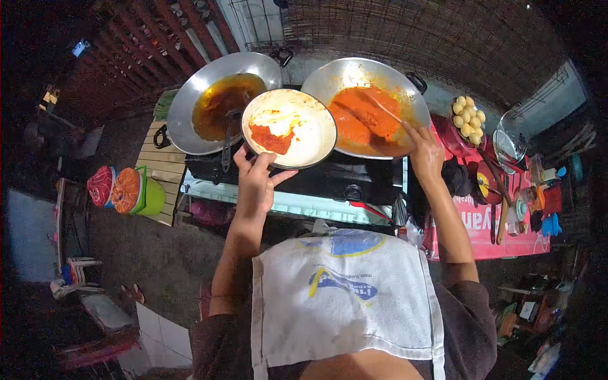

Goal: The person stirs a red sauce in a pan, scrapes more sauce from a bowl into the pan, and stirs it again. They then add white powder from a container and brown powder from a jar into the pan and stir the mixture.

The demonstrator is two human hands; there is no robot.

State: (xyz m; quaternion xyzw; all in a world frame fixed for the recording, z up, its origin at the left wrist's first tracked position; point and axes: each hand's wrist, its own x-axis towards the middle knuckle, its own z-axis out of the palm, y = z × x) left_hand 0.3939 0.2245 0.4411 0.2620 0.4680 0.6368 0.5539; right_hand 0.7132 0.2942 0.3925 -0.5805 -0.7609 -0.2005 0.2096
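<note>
My left hand point(258, 174) grips the near left rim of a white bowl point(307, 136), tilted so its inside shows, with red paste point(271, 138) smeared in it. A wooden spatula point(383, 106) is in my right hand point(425, 152), its far end in the orange-red sauce point(364, 120) of the right wok point(316, 79). The bowl overlaps the near left edge of that wok. To the left, another wok point(180, 114) holds dark yellowish oil point(218, 98), and a dark-handled utensil point(228, 142) rests in it.
Both woks sit on a black stove point(316, 180). Right of it, a red-covered table point(462, 237) bears a bowl of pale round items point(467, 120), a strainer point(506, 142) and jars. At the left, a slatted bench point(168, 190) stands beside a green bucket point(152, 197).
</note>
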